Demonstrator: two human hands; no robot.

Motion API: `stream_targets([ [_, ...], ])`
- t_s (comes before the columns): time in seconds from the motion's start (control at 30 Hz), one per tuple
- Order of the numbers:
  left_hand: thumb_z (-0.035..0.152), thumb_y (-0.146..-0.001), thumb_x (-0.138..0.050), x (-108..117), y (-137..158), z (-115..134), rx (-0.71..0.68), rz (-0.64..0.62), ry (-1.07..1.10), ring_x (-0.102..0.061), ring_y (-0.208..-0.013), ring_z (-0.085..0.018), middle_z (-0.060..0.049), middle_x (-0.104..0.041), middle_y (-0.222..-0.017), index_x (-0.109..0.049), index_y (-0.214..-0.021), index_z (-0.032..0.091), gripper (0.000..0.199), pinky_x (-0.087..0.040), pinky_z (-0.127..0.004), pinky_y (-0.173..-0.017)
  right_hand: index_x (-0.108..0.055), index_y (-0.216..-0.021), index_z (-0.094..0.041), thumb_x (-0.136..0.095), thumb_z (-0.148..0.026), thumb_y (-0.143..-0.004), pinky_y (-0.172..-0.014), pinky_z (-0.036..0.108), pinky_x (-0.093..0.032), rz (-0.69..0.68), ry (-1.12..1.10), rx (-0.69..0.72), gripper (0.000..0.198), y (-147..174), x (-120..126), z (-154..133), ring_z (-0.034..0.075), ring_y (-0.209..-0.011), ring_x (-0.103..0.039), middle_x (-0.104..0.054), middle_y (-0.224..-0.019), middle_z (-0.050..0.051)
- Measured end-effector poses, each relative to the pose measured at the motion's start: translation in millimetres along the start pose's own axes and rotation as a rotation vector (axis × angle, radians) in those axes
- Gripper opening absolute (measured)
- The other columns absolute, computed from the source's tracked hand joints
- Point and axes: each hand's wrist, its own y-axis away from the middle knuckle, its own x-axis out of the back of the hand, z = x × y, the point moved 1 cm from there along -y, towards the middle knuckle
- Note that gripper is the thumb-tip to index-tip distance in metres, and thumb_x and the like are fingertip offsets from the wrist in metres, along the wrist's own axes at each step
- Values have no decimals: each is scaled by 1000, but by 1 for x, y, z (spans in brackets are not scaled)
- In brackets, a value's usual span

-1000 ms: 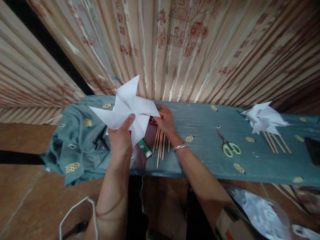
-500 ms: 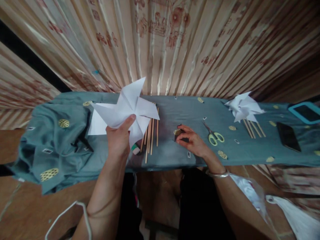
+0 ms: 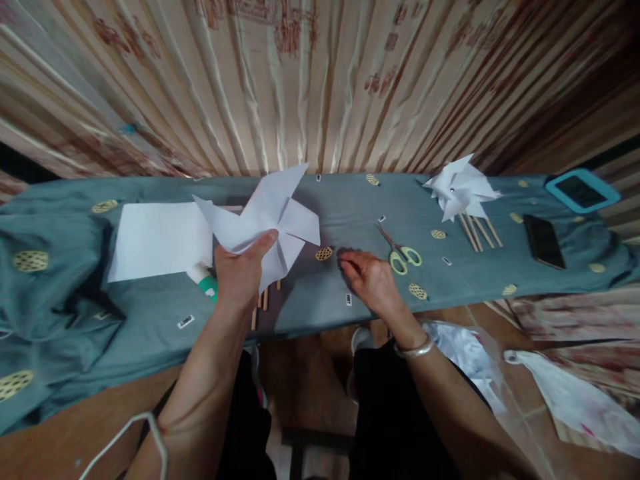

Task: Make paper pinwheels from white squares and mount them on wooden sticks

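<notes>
My left hand (image 3: 243, 270) grips a white paper pinwheel (image 3: 295, 227), its thumb pressed on the folded middle. Under the pinwheel, several thin wooden sticks (image 3: 265, 300) lie on the cloth, mostly hidden by it. My right hand (image 3: 373, 277) hovers over the cloth to the right of the pinwheel, fingertips pinched together. Whatever may be between those fingers is too small to make out. Just right of this hand lie scissors (image 3: 400, 257) with light green handles.
White paper sheets (image 3: 160, 240) and a white-and-green glue stick (image 3: 205, 283) lie at the left. Finished pinwheels (image 3: 460, 190) on sticks, a black phone (image 3: 544, 241) and a blue-framed device (image 3: 583, 190) are at the right. Bunched cloth (image 3: 55, 300) covers the left end.
My right hand's fingers have closed from a looser curl into a pinch. My left hand still holds the pinwheel. The view has shifted, showing more of the paper sheets.
</notes>
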Motion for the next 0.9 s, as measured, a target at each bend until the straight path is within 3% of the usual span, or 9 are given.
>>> stream_targets([
  [0.17, 30, -57, -82, -6, 2, -11, 63, -27, 20, -70, -71, -22, -3, -75, -79, -72, -77, 16, 26, -59, -33, -64, -74, -98, -19, -54, -22, -90, -90, 39, -51, -30, 2, 34, 21, -5, -3, 3, 25, -94, -67, -75, -100, 9],
  [0.4, 27, -55, -84, -10, 4, -16, 101, -55, 4, -72, -76, -22, -2, -77, -81, -74, -77, 18, 26, -59, -32, -70, -72, -87, -19, -56, -21, -90, -90, 37, -51, -29, -61, 98, 17, 5, -4, 4, 22, -94, -64, -71, -102, 8],
  [0.63, 26, -53, -85, -15, 11, -16, 134, -56, -8, -72, -78, -24, -3, -77, -80, -74, -79, 16, 30, -59, -33, -72, -69, -89, -17, -48, -18, -93, -90, 42, -51, -55, 93, 210, 22, 18, -7, -10, 26, -96, -61, -70, -104, 13],
  [0.9, 27, -55, -85, -17, 9, -25, 113, -107, 18, -71, -80, -23, -6, -77, -86, -74, -81, 16, 31, -58, -32, -72, -69, -80, -20, -55, -18, -87, -91, 40, -50, -21, -122, 82, 15, 16, -6, -4, 23, -98, -64, -71, -104, 8],
])
